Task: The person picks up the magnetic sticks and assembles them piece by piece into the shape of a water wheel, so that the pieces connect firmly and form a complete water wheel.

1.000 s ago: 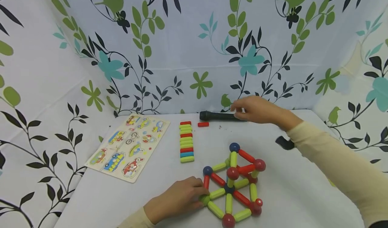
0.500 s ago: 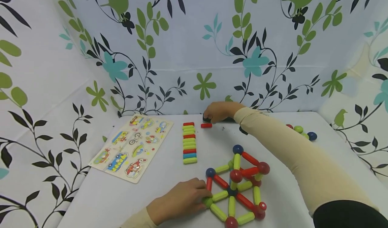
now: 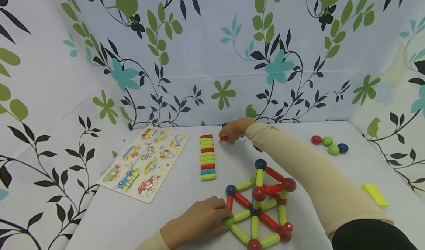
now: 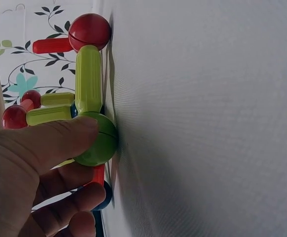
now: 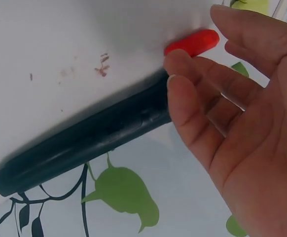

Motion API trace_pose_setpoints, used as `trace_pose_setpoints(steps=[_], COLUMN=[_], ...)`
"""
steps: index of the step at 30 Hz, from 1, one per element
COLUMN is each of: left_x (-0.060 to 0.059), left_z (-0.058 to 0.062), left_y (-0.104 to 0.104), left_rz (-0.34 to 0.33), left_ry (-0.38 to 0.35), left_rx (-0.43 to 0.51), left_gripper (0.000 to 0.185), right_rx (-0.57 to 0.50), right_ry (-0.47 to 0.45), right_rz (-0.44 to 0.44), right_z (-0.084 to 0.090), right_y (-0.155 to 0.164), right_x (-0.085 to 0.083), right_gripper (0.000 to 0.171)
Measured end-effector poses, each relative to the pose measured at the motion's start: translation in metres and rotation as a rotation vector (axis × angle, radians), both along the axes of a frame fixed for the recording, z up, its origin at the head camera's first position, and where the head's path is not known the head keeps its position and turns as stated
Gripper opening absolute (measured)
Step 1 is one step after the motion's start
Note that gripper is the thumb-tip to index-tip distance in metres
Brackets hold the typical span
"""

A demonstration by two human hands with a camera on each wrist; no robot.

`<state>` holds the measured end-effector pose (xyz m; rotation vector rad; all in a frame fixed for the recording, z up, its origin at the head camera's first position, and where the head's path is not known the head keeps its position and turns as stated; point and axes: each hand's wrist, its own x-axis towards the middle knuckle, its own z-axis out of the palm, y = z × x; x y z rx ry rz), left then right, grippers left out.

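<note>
My left hand (image 3: 196, 220) pinches a green ball (image 4: 96, 140) at the left corner of a magnetic stick-and-ball structure (image 3: 254, 222); the thumb presses on the ball in the left wrist view. Red and lime sticks join red, blue and green balls, with a raised part at the back. My right hand (image 3: 236, 130) reaches to the back of the table, its fingertips right at a loose red magnetic stick (image 5: 195, 42). Thumb and fingers stand apart around the stick, fingers slightly bent. A dark, torch-like cylinder (image 5: 91, 136) lies beside it, partly hidden by the fingers.
Left of the right hand, several red, lime and blue sticks (image 3: 207, 157) lie in a column. A wooden picture puzzle board (image 3: 144, 165) rests at the left. Loose balls (image 3: 333, 149) sit at the back right, with a yellow sticky note (image 3: 375, 195) nearer. A patterned curtain (image 3: 186, 58) hangs behind.
My right hand has moved left from above the dark cylinder's right end down to the loose red stick. The left hand has kept its pinch on the green ball.
</note>
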<state>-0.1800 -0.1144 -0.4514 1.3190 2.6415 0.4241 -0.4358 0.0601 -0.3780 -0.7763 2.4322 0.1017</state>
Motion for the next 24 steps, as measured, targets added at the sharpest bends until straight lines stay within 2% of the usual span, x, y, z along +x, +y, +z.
trace_pose_setpoints(steps=[3,8,13,17,19,21,24], left_x=[0.0,0.0,-0.001,-0.001,0.0,0.0,0.0], left_z=[0.0,-0.001,0.0,0.0,0.001,0.002,0.003], left_y=[-0.001,-0.002,-0.002,-0.002,-0.001,-0.001,0.0], left_rz=[-0.003,-0.015,-0.01,-0.011,-0.011,-0.006,-0.005], left_ry=[-0.001,0.0,-0.012,0.001,0.003,-0.006,-0.012], left_rx=[0.003,0.013,0.013,0.013,0.011,0.007,-0.002], left_gripper=[0.034,0.034,0.034,0.034,0.034,0.035,0.035], right_rx=[0.047,0.153,0.196,0.15,0.097,0.02,-0.121], right_ry=[0.005,0.028,0.005,0.087,0.146,0.186,0.225], right_rz=[0.025,0.125,0.115,0.176,0.219,0.239,0.23], right_z=[0.0,0.0,0.001,0.007,0.016,0.029,0.057], right_y=[-0.002,-0.002,-0.001,-0.001,0.0,0.003,0.015], right_x=[0.004,0.006,0.007,0.009,0.014,0.024,0.051], right_gripper=[0.055,0.032,0.023,0.015,0.01,0.008,0.013])
